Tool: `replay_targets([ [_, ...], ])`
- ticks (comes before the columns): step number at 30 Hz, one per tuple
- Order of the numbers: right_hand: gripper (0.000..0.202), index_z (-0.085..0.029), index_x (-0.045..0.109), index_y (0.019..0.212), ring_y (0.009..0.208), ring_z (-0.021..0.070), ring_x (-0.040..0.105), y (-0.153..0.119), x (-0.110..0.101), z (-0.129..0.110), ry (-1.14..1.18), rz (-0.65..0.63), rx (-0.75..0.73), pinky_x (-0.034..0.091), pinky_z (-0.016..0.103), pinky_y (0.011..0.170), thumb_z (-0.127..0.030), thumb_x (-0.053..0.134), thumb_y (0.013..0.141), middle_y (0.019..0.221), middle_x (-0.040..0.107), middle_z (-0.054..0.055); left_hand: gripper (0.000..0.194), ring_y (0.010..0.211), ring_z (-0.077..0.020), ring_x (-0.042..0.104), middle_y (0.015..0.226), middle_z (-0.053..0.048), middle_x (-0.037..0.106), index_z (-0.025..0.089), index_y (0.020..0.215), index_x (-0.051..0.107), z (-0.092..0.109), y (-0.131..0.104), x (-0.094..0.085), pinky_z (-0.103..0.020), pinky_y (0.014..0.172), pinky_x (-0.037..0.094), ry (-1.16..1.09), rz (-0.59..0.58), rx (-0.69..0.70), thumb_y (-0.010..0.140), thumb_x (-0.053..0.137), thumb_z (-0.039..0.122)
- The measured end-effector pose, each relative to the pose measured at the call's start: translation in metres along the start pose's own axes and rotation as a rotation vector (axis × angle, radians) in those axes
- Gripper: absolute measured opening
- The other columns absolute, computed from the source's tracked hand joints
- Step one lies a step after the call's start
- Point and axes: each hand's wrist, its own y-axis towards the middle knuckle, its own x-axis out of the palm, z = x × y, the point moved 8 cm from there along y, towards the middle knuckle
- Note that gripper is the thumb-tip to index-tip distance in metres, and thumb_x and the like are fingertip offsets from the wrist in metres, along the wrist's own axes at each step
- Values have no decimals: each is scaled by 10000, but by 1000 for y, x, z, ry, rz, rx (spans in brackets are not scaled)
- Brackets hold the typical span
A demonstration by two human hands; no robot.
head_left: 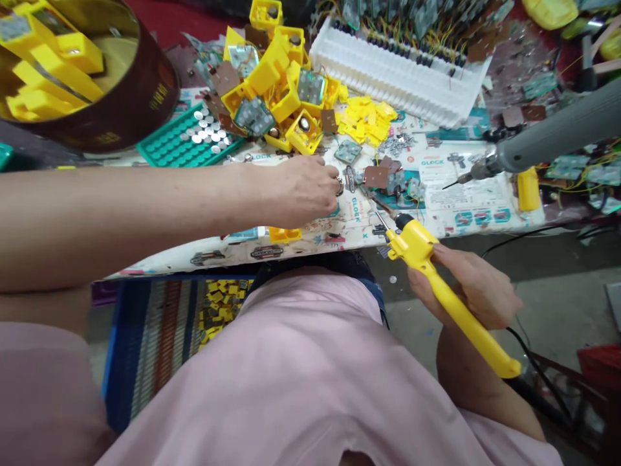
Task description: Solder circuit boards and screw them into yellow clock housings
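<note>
Currently, R hand (478,285) gripping soldering gun (453,301), L hand (305,191) curling, hold unclear; some yellow cases (303,134) sitting open, PCBs (348,152) loose.

Printed-covered table (233,248) | teal tray (165,146) | yellow casings (265,72) | white foam rack (388,83)

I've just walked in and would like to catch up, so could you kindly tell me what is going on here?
One person is working at a cluttered bench. The right hand grips a yellow gun-shaped tool, apparently a soldering gun, its front end angled towards small electronic parts. The left hand is low over the bench nearby, fingers curled; whether it holds anything is hidden. Beyond it are piled yellow housings and a teal tray bearing silvery discs.
</note>
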Motion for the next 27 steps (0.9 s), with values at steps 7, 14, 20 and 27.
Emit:
replay_targets([
  [7, 678, -283, 549, 1402, 669, 164, 717, -5, 0, 9, 29, 28, 36, 603, 273, 607, -134, 755, 774, 849, 765, -8, 193, 812, -161, 647, 777, -5, 706, 225, 820, 712, -19, -7, -5, -254, 754, 466, -66, 128, -181, 849, 529, 276],
  [14, 654, -216, 553, 1384, 662, 146, 714, -5, 11, 4, 7, 73, 52, 602, 239, 641, -178, 772, 769, 900, 780, 13, 316, 770, -195, 680, 804, -47, 733, 196, 971, 755, -30, -9, 7, -294, 729, 476, -125, 172, -394, 849, 479, 291],
  [20, 686, -221, 521, 1409, 648, 158, 717, -11, 18, 4, 38, 137, 37, 586, 252, 554, -254, 778, 774, 936, 781, 24, 291, 793, -237, 681, 809, -75, 735, 198, 857, 758, -23, -9, 4, -321, 655, 485, -18, 205, -381, 834, 481, 286],
  [27, 582, -221, 549, 1344, 683, 166, 731, -1, 22, -5, 26, 101, 65, 597, 262, 585, -246, 763, 803, 928, 782, 21, 284, 998, -230, 663, 1139, -84, 730, 165, 731, 703, -17, -14, -3, -375, 906, 520, 26, 454, -170, 870, 493, 296],
])
